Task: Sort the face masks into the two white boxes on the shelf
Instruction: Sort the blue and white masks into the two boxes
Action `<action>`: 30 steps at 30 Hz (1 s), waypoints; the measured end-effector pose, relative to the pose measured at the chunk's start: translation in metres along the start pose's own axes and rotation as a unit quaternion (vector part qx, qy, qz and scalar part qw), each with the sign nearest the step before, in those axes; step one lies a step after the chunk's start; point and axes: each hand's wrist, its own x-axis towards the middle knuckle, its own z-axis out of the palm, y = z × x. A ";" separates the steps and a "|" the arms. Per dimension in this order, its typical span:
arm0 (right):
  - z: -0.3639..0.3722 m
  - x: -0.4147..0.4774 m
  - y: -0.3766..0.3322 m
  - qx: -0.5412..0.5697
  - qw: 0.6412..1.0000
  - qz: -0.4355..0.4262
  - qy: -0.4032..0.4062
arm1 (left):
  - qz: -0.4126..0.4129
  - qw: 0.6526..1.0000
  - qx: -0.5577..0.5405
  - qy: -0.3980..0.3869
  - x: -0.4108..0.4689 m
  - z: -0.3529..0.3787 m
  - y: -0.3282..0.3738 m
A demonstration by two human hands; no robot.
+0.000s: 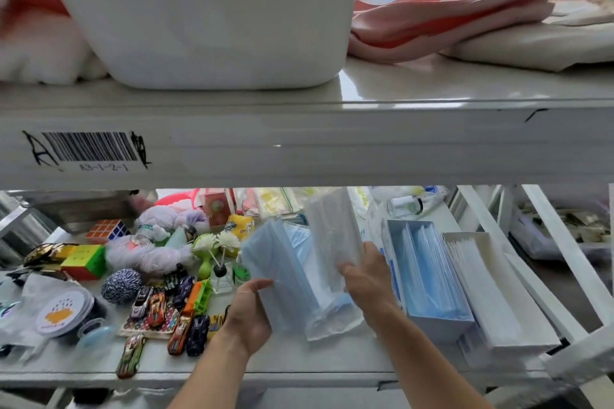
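My left hand grips the lower left edge of a stack of blue face masks held upright over the lower shelf. My right hand pinches a bundle of white wrapped masks right beside the blue stack. To the right stand the two white boxes. The nearer box holds blue masks on edge. The farther right box holds white masks.
Left of the masks lie toy cars, puzzle cubes, a yarn ball and a round tin. A white bin and folded pink cloth sit on the upper shelf. A glass jar stands behind.
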 end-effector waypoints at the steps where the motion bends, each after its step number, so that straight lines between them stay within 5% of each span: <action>1: -0.006 -0.004 -0.003 0.089 0.995 0.021 -0.032 | 0.005 1.000 -0.008 -0.021 -0.002 0.002 0.001; 4: -0.023 -0.019 -0.003 0.244 0.959 0.050 -0.136 | 0.018 0.994 -0.051 -0.091 -0.014 0.009 0.004; 10: -0.030 -0.055 0.014 0.339 0.901 0.068 -0.263 | 0.114 0.940 -0.097 -0.306 -0.042 0.027 0.003; 18: -0.031 -0.079 0.010 0.284 0.919 0.055 -0.270 | 0.184 0.942 -0.140 -0.244 -0.047 0.036 -0.019; 20: -0.039 -0.079 0.009 0.301 0.913 0.064 -0.269 | 0.137 0.958 -0.130 -0.214 -0.051 0.037 -0.031; 23: -0.050 -0.083 0.011 0.316 0.897 0.071 -0.299 | 0.069 0.921 -0.185 -0.335 -0.064 0.034 -0.033; 26: -0.055 -0.089 0.015 0.310 0.888 0.085 -0.328 | 0.074 0.957 -0.109 -0.258 -0.063 0.031 -0.036; 30: -0.059 -0.094 0.014 0.305 0.898 0.080 -0.307 | 0.075 0.946 -0.095 -0.301 -0.063 0.036 -0.042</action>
